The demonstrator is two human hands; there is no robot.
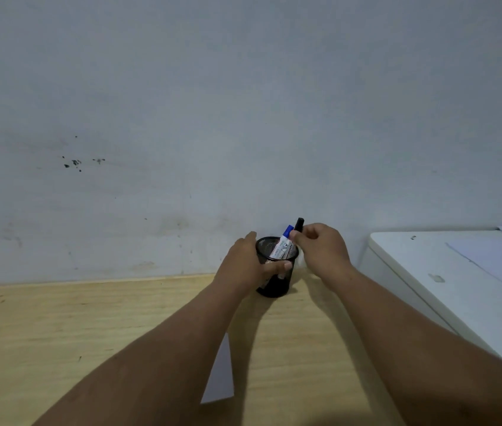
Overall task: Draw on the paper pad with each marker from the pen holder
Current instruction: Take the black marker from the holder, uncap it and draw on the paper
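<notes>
The black mesh pen holder [275, 272] stands upright on the wooden tabletop [59, 333] close to the wall [243, 103], with two markers leaning in it: a blue-capped marker [283, 242] with a white printed barrel, and a black marker [298, 224] whose cap rises highest, just beside the blue one. Both look light, stiff and smooth-sided, so a pinch on the upper barrel just below the cap should lift one straight out; the holder itself is probably light enough to tip or slide if a marker drags against the rim, which makes bracing it sensible. The left hand [246, 265] is wrapped around the holder's left side, thumb across the front mesh and fingers [251, 235] curled behind the rim, clasping it. The right hand [320, 250] comes in from the right with the wrist raised, its fingers bunched in a pinch around the black marker below its cap. Both forearms reach forward and converge on the holder. A pale sheet, likely the paper pad [222, 376], lies on the tabletop between the forearms, mostly hidden. A white appliance [428, 272] sits to the right.
</notes>
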